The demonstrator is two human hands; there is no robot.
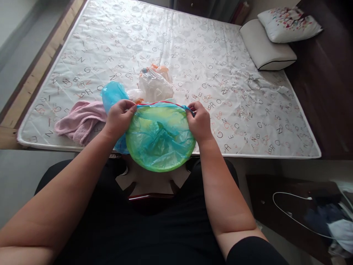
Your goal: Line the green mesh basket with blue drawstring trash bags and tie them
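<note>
Over my lap, at the mattress edge, is a round yellow-green bin (160, 170), its mouth facing me. A thin, translucent blue plastic bag (162, 138) lies inside it and over its far rim. My left hand (121, 115) pinches the bag's edge at the far left of the rim. On the far right, my right hand (199, 119) pinches the same edge between thumb and fingers. A red strip runs along the far edge between both hands. The bin's outer wall and base are hidden.
On the patterned mattress (264, 121), a pink towel (82, 119), a crumpled blue bag (113, 94) and a clear plastic bag (156, 84) lie close beyond my hands. Pillows (267, 46) sit at far right. A white cable (292, 217) rests on a dark surface, lower right.
</note>
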